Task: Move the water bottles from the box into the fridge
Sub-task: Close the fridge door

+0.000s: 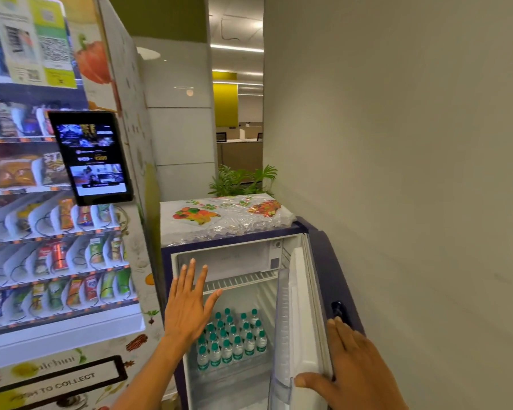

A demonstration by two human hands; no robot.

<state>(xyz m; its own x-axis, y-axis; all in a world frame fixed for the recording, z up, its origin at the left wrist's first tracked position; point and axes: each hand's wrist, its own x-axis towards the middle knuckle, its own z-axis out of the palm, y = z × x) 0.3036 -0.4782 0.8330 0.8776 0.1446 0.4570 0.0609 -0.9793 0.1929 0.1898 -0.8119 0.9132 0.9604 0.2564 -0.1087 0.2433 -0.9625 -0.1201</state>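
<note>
A small dark-blue fridge (168, 261) stands open below me. Several water bottles (234, 341) with green caps stand packed in rows on its lower shelf. My left hand (187, 306) is raised flat in front of the fridge opening, fingers spread, holding nothing. My right hand (350, 368) rests on the edge of the open fridge door (299, 321), thumb on the white inner side and fingers on the blue outer side, just below the door handle (338, 312). No box is in view.
A snack vending machine (57, 261) with a tablet screen (92, 156) stands close on the left. A plastic-covered patterned cloth (225, 216) lies on the fridge top, a plant (240, 179) behind it. A plain wall (427, 173) runs along the right.
</note>
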